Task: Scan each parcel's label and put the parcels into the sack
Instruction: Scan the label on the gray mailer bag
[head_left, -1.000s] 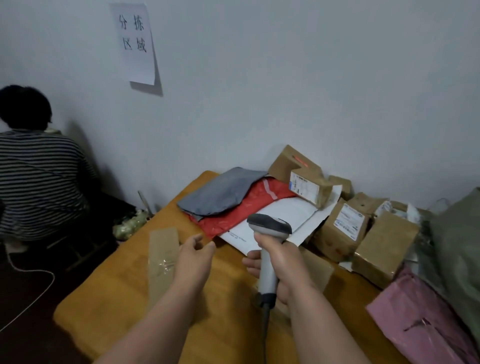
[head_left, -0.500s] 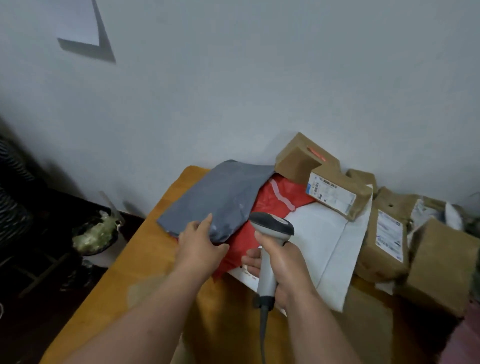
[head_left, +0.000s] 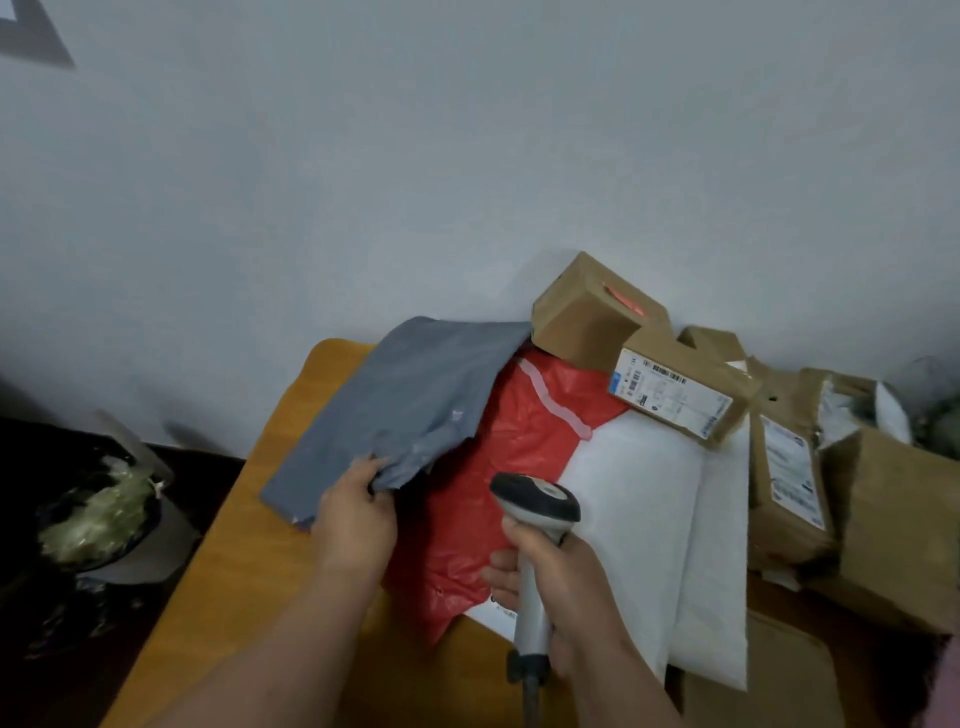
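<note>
Grey parcel (head_left: 400, 405) (left hand (head_left: 353, 525) gripping) lies diagonally.

Grey flat parcel (head_left: 410, 400) atop red parcel (head_left: 498, 493); white parcel (head_left: 639, 519) beneath.

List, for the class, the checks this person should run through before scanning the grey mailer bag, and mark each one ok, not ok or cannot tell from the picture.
1. Left hand has hold of the grey mailer bag: ok, fingers pinch its near edge.
2. Right hand holds the scanner: ok, gripped by the handle.
3. Label on the grey bag faces up: not ok, no label shows on its visible side.
4. Grey bag is free to lift: ok, it lies on top of the red mailer bag.
5. Scanner aimed at a label: cannot tell.
6. Sack within reach: cannot tell, none clearly in view.
</note>
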